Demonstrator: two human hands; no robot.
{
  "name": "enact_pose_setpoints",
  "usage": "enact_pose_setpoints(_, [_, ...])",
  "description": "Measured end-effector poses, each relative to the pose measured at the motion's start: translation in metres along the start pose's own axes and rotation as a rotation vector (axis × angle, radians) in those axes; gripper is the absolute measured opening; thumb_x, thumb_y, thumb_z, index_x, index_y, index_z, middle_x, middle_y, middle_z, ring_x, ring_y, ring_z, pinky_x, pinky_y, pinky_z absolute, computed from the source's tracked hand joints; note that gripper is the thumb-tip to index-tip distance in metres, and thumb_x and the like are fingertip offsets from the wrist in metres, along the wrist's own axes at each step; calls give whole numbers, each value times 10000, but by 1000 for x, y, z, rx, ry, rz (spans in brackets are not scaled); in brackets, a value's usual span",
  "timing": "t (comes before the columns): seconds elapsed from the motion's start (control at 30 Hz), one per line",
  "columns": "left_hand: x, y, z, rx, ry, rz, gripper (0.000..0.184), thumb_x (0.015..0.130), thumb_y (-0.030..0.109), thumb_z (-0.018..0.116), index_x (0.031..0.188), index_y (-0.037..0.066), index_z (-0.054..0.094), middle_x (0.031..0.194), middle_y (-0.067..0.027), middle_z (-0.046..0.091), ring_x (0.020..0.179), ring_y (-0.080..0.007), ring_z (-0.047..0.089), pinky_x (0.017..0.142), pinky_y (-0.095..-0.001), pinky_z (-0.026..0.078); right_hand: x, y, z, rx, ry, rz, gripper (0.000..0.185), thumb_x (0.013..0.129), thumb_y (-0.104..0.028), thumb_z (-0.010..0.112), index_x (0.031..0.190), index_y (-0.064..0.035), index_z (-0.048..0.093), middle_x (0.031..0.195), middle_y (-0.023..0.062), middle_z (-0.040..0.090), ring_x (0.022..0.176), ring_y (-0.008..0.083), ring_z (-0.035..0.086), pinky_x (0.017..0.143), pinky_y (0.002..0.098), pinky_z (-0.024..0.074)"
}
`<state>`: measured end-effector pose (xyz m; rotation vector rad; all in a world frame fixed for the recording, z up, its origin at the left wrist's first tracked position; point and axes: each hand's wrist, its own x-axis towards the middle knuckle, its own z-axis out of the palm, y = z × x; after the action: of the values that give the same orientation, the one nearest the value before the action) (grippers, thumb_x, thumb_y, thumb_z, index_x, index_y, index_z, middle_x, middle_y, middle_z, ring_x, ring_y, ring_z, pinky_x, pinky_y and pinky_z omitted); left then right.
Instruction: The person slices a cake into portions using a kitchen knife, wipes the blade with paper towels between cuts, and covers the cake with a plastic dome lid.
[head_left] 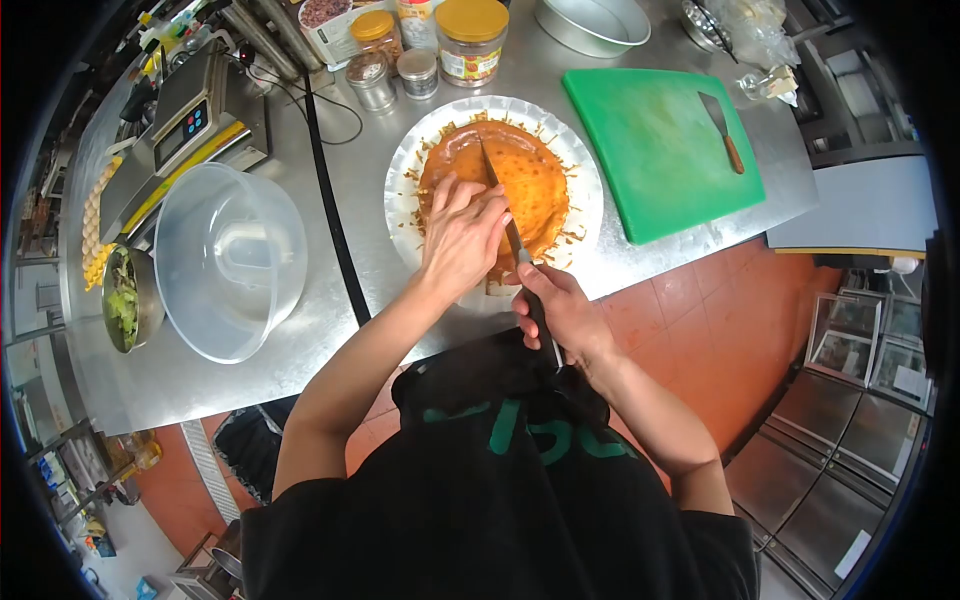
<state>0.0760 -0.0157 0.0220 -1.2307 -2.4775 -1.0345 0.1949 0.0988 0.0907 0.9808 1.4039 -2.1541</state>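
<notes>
A round, orange-brown cake point(535, 195) lies on a white scalloped plate point(402, 185), with crumbs scattered around its edge. My right hand point(565, 308) is closed around the dark handle of a long knife point(513, 235). Its blade points away from me and lies over the middle of the cake. Resting on the cake's left side, my left hand point(460, 230) has its fingers stretched out and slightly bent, close beside the blade. Whether the left fingertips touch the blade I cannot tell. Part of the cake is hidden under that hand.
A green cutting board point(650, 150) bearing a small spatula point(722, 130) lies to the right. Jars point(470, 45) and a round metal pan point(595, 25) stand behind. Left are a clear plastic tub point(230, 262), a bowl of greens point(125, 300) and a scale point(190, 115).
</notes>
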Motion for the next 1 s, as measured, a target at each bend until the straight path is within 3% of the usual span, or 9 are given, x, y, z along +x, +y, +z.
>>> enact_pose_setpoints(0.23, [-13,-3,-3,5,5,20,237,837,161,591,1038,38,608,1116,-98,628,1125,-294,497,1065,-516,240,-3,-1,6,-60,24,-6,358,957,-340,483,1038,7,509,653,17,461,452,84,428,378,241,382])
enact_pose_setpoints(0.37, [-48,-15,-6,34,192,-169,395,807,200,657,1165,51,582,1252,-108,543,1180,-303,466,1044,-461,293,-3,-1,7,-43,36,-10,367,949,-347,495,1038,9,509,658,18,464,452,79,427,377,235,382])
enact_pose_setpoints(0.53, [-80,-42,-4,-92,547,-787,391,799,132,679,1152,6,569,1088,-195,574,988,-285,562,784,-386,486,-2,2,9,-80,58,-1,384,943,-354,504,1050,15,513,660,23,467,442,78,423,374,230,380])
enact_pose_setpoints(0.67, [-93,-49,-2,-181,408,-1010,434,796,171,699,1158,-14,547,992,-171,592,790,-248,603,698,-373,504,0,4,1,-194,71,-13,440,930,-350,529,1141,31,464,687,49,509,459,94,479,385,246,414])
enact_pose_setpoints(0.73, [-99,-50,4,-374,379,-1115,445,796,204,714,1135,-24,536,934,-132,595,684,-220,598,678,-359,520,-3,5,2,-279,117,-22,466,925,-338,544,1183,35,434,699,62,528,467,103,501,390,254,427])
enact_pose_setpoints(0.8, [-105,-40,5,-503,399,-1185,484,817,267,694,1153,-33,517,964,-144,593,720,-199,606,616,-327,523,-12,7,6,-593,206,-170,512,905,-303,570,1207,69,391,696,157,587,610,243,628,540,396,505])
enact_pose_setpoints(0.9, [-121,-20,8,-841,403,-1381,503,833,308,683,1146,-37,494,961,-142,582,751,-205,614,597,-315,537,-7,22,3,-959,277,-367,574,891,-269,581,1263,80,318,735,243,607,743,387,629,689,456,496])
enact_pose_setpoints(0.93, [-127,-14,11,-1053,384,-1507,476,828,286,691,1121,-33,492,928,-127,574,746,-233,614,640,-335,548,-4,28,3,-993,288,-434,560,891,-224,594,1283,53,305,658,164,577,580,268,619,562,395,492])
enact_pose_setpoints(1.0, [-134,0,17,-1222,236,-1575,491,834,292,682,1123,-49,478,940,-137,575,776,-243,618,672,-342,549,-8,25,8,-1103,301,-445,537,888,-192,565,1274,73,302,735,226,595,701,360,609,655,439,480])
